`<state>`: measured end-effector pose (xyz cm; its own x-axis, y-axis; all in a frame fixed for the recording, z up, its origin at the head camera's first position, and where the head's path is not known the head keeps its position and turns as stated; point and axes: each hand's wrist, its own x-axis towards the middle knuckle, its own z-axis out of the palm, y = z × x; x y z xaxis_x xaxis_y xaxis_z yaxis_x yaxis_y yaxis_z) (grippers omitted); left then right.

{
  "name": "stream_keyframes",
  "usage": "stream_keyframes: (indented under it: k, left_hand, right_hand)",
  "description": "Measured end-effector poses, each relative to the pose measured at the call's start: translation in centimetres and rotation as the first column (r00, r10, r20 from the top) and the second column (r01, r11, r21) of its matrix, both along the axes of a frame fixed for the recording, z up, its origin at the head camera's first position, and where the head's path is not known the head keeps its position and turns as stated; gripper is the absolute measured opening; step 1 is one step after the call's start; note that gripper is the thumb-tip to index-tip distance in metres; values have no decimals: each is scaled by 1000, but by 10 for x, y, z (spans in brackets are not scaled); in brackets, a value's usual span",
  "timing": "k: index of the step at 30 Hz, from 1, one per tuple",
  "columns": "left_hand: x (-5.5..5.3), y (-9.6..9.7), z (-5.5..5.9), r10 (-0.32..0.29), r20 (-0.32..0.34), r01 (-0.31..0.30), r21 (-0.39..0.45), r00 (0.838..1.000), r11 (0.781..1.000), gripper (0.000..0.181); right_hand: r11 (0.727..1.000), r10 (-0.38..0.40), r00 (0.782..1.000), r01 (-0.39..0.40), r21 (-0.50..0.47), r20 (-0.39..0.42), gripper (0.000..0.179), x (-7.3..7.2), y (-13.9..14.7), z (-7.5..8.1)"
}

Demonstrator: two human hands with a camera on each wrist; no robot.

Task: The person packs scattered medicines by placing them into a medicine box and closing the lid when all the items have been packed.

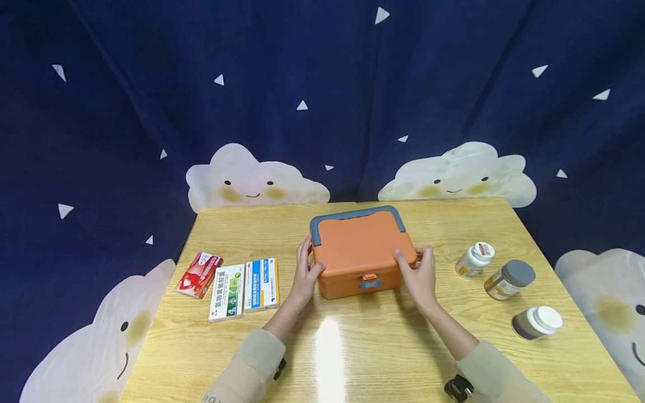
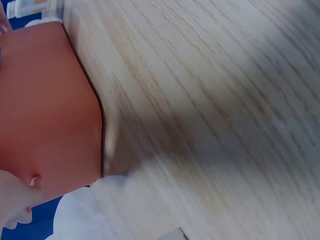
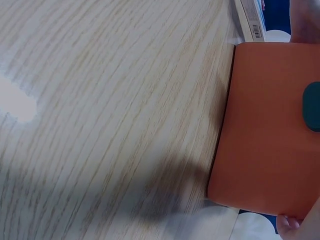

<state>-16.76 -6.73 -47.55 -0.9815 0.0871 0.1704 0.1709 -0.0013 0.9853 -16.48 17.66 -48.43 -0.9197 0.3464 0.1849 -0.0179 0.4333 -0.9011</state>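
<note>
An orange lidded carrying box [image 1: 360, 246] with a blue-grey handle [image 1: 353, 214] folded along its back edge sits mid-table, lid down. Its front bears a small orange and blue latch [image 1: 370, 281]. My left hand [image 1: 304, 275] grips the left side, thumb at the front corner and fingers along the side wall. On the opposite side my right hand [image 1: 420, 277] holds the box, its thumb lying on top of the lid. Both wrist views show the box's front wall [image 2: 50, 105] close up, its lower edge at the tabletop; each hand is only partly visible there.
Left on the wooden table [image 1: 282, 358] lie a red medicine box [image 1: 199, 274], a white-green one [image 1: 227, 292] and a blue-white one [image 1: 261, 284]. To the right are a white bottle [image 1: 474, 260], a grey-capped jar [image 1: 509, 280] and a white-capped dark bottle [image 1: 536, 323]. A navy curtain [image 1: 282, 56] hangs behind.
</note>
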Motion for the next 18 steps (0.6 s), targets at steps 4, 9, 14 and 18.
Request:
stream_keyframes:
  k: [4,9,14,18]
  left_hand:
    - [2,-1,1,-13,7,13,-10,1000,1000,74]
    - [4,-2,1,-23,6,23,-9,1000,1000,73]
    - [6,-3,1,-22,9,22,-14,1000,1000,73]
    - [9,-4,2,-26,7,26,-22,1000,999,73]
  right_hand:
    - [1000,-2,1000,2,9,4,42,3,0,0]
    - [1000,16,1000,-16,6,1,42,8,0,1]
    - [999,38,999,-38,-6,6,43,13,1,1]
    - [999,37,999,-37,-12,-5,41,16,0,1]
